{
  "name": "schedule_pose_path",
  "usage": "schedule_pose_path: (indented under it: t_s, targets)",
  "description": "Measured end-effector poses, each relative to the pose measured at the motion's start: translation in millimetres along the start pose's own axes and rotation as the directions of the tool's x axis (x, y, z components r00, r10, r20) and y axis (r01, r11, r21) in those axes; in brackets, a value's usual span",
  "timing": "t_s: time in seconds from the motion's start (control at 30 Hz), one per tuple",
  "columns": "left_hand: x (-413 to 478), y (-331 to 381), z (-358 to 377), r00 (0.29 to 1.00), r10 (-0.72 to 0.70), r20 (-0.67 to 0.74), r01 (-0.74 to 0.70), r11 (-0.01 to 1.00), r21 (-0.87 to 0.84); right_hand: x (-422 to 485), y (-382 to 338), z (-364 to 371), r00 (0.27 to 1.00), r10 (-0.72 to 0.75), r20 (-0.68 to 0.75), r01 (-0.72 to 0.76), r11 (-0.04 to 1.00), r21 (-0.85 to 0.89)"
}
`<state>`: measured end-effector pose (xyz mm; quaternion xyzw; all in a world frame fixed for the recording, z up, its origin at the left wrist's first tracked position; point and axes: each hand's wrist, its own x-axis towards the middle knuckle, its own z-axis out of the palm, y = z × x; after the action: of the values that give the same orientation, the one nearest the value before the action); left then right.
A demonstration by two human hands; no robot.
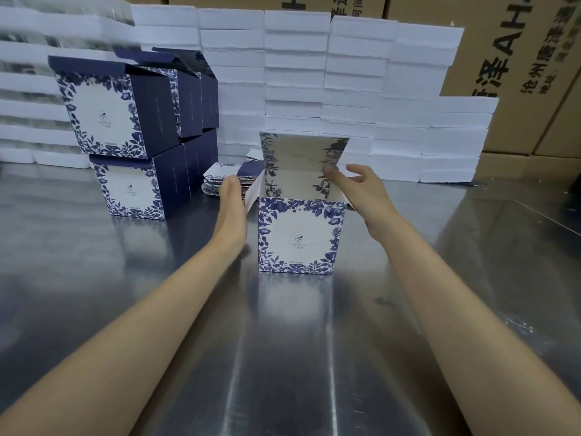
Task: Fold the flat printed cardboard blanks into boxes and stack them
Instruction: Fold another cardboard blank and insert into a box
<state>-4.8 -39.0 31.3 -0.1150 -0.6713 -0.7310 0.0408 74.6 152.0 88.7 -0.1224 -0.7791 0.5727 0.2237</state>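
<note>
Steel desk carries one open box between two hands; left hand presses flat, fingers straight, against the box's left flap; right hand hangs released beside its right edge; left of the box, finished boxes stacked two high, seemingly six; one pile of blanks behind.

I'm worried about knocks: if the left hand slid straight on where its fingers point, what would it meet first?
Probably the pile of flat blanks just beyond the left hand; depth is unclear.
</note>
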Motion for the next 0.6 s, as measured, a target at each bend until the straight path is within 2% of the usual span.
schedule_pose_path:
  t_s: [0.07,0.13,0.23,0.37,0.5,0.6]
  targets:
    - [-2.2,7.9,1.0,0.997,-0.071,-0.042,0.063,0.983,-0.171,0.4,-3.1,-1.7,0.999,-0.01,-0.05,0.01,1.0,-0.016]
    - [-7.1,17.5,2.2,0.997,-0.061,-0.044,0.043,0.945,-0.325,1.8,-4.5,-2.8,0.994,-0.044,-0.101,0.043,0.999,-0.019]
    - [-11.4,22.3,2.6,0.999,-0.026,-0.027,0.011,0.884,-0.467,-0.5,-6.3,-4.1,0.989,-0.066,-0.131,0.071,0.997,0.038]
    - [-15.4,25.6,3.1,0.997,-0.064,0.033,0.071,0.837,-0.542,-4.2,-6.4,-6.9,0.998,-0.044,-0.048,0.051,0.987,0.154]
    - [-15.3,26.4,1.9,0.995,-0.073,0.065,0.096,0.82,-0.564,-2.9,-4.6,-6.6,0.996,-0.087,0.018,0.083,0.982,0.169]
    - [-16.0,28.7,0.4,0.988,-0.107,0.112,0.152,0.803,-0.576,-2.8,-6.9,-6.8,0.995,-0.067,0.079,0.05,0.979,0.2]
